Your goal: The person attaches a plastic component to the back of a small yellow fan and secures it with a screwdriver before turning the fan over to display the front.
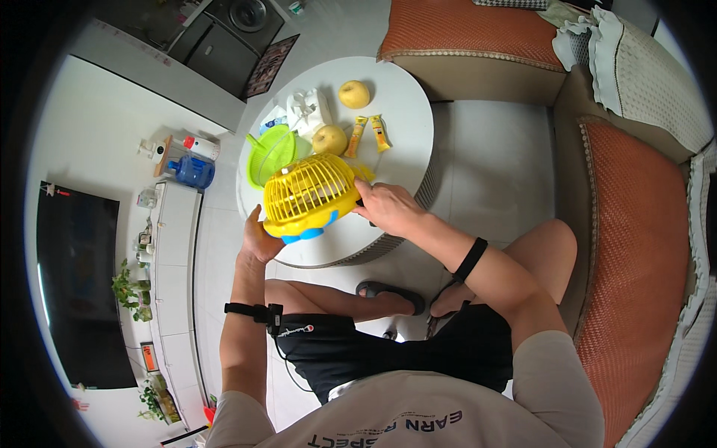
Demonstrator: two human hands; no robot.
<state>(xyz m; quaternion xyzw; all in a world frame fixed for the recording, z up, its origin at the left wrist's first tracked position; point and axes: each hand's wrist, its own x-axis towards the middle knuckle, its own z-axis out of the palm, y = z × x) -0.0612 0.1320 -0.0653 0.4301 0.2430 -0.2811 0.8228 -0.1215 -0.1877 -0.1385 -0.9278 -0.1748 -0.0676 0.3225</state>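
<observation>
A small yellow pet cage [314,190] with a barred top and blue feet is held between my two hands, tilted above the near side of a round white table [407,97]. My left hand [258,240] grips its lower left end, thumb up along the side. My right hand [388,207] has hold of the right end, its fingers partly hidden behind the shell. Something dark shows through the bars, too unclear to name. Just beyond the cage lie a green plastic basket [263,166] and a yellow round fruit [329,140].
On the table are a white plastic bag [308,112], another yellow fruit [354,94] and two yellow stick packets [357,137]. An orange-cushioned sofa [635,284] runs along the right. At left stand a white cabinet [173,276] and a blue water jug [193,172].
</observation>
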